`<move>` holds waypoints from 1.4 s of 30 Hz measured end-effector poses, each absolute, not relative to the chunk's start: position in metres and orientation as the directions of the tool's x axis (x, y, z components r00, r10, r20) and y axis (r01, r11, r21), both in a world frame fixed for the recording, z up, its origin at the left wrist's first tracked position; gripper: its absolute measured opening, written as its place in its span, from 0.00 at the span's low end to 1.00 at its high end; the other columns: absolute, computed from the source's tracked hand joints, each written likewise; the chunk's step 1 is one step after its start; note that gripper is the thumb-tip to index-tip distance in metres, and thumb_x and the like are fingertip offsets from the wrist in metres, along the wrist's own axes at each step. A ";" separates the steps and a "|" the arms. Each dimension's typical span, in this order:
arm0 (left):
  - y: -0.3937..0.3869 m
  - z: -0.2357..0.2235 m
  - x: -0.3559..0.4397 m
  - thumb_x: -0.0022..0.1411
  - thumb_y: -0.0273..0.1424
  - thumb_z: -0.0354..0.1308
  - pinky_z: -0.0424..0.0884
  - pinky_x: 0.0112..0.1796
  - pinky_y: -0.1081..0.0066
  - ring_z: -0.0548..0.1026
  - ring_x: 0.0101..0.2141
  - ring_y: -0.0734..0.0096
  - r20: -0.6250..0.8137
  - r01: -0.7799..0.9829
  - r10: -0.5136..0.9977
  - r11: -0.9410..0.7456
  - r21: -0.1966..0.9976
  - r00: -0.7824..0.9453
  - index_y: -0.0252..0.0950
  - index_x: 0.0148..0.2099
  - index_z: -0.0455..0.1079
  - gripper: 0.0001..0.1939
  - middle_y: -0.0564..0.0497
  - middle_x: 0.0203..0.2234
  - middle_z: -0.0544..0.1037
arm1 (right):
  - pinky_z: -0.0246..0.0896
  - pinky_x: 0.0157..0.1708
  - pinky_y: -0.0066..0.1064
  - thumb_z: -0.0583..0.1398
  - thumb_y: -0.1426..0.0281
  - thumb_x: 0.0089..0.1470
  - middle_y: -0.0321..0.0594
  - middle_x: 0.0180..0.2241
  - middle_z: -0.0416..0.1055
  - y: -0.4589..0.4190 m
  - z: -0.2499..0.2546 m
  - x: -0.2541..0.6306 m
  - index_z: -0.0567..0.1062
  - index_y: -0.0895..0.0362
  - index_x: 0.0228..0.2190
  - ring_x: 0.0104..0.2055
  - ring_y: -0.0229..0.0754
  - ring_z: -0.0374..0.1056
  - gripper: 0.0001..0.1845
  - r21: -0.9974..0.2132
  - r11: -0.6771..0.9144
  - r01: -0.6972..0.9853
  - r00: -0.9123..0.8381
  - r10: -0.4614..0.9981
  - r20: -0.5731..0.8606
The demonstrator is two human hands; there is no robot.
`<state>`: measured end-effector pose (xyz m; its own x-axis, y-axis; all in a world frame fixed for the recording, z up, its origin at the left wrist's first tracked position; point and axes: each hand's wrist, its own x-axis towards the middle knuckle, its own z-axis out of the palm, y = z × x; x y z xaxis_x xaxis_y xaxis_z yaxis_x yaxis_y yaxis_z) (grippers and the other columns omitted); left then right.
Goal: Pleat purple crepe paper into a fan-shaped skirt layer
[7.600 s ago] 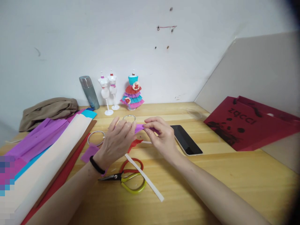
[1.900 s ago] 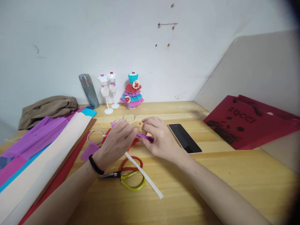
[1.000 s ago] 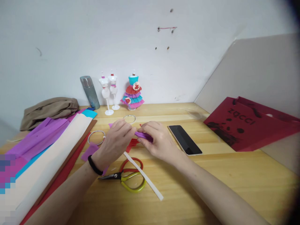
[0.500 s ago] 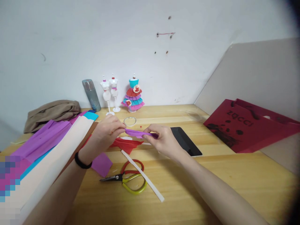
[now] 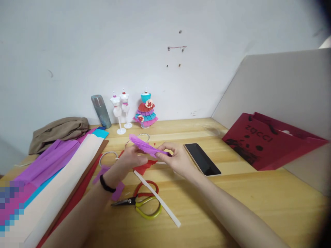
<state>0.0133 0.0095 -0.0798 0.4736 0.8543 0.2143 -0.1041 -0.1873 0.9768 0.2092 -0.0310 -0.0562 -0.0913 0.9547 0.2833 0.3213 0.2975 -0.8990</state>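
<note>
A pleated strip of purple crepe paper (image 5: 144, 146) is held above the table between my hands. My right hand (image 5: 178, 160) pinches its right end between thumb and fingers. At the other end, my left hand (image 5: 131, 157) grips the strip from below, its fingertips partly hidden by the paper. Beneath my hands lies a gathered red crepe paper piece (image 5: 144, 168), partly covered. Scissors (image 5: 139, 203) with one red and one yellow handle rest nearer to me, a narrow white strip (image 5: 161, 203) lying across the handles. Purple paper scraps (image 5: 118, 191) lie beside my left wrist.
Crepe paper sheets (image 5: 69, 172) and brown cloth (image 5: 60, 132) lie left. Behind stand a flask (image 5: 101, 112), two white mannequins (image 5: 117, 112), (image 5: 125, 106) and a dressed mannequin (image 5: 146, 110). Metal rings (image 5: 108, 152) lie centrally. Right are a phone (image 5: 203, 159) and a red bag (image 5: 263, 144).
My left hand has moved from the strip's top edge to beneath its left end, and that end now fans upward. My right hand keeps its pinch. The view has tilted slightly upward.
</note>
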 end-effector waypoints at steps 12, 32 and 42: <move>-0.017 -0.073 0.033 0.49 0.29 0.69 0.72 0.43 0.67 0.78 0.37 0.65 0.202 -0.395 0.873 -0.012 0.919 0.444 0.41 0.42 0.77 0.15 0.53 0.35 0.82 | 0.58 0.28 0.29 0.63 0.66 0.43 0.36 0.22 0.74 -0.029 -0.064 0.204 0.75 0.57 0.20 0.25 0.38 0.66 0.07 -0.943 0.293 0.155 -0.110 0.954 0.278; -0.019 -0.080 0.038 0.45 0.27 0.71 0.74 0.38 0.71 0.78 0.31 0.72 0.182 -0.412 0.947 -0.060 0.909 0.264 0.40 0.41 0.78 0.17 0.52 0.30 0.82 | 0.57 0.25 0.28 0.64 0.66 0.42 0.34 0.20 0.72 -0.032 -0.062 0.201 0.74 0.57 0.21 0.22 0.36 0.64 0.08 -0.968 0.241 0.062 -0.122 0.965 0.233; -0.028 -0.075 0.041 0.46 0.28 0.70 0.74 0.40 0.67 0.77 0.33 0.69 0.207 -0.348 0.961 -0.134 0.928 0.183 0.38 0.37 0.79 0.12 0.51 0.32 0.81 | 0.57 0.26 0.29 0.65 0.65 0.41 0.35 0.21 0.72 -0.033 -0.062 0.201 0.74 0.57 0.20 0.23 0.36 0.64 0.09 -0.977 0.202 0.071 -0.102 0.976 0.194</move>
<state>0.0410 -0.0278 -0.0755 0.1829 0.9610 0.2072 -0.3479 -0.1339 0.9279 0.2012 -0.0329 -0.0615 -0.1022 0.9757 0.1939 0.0715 0.2016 -0.9769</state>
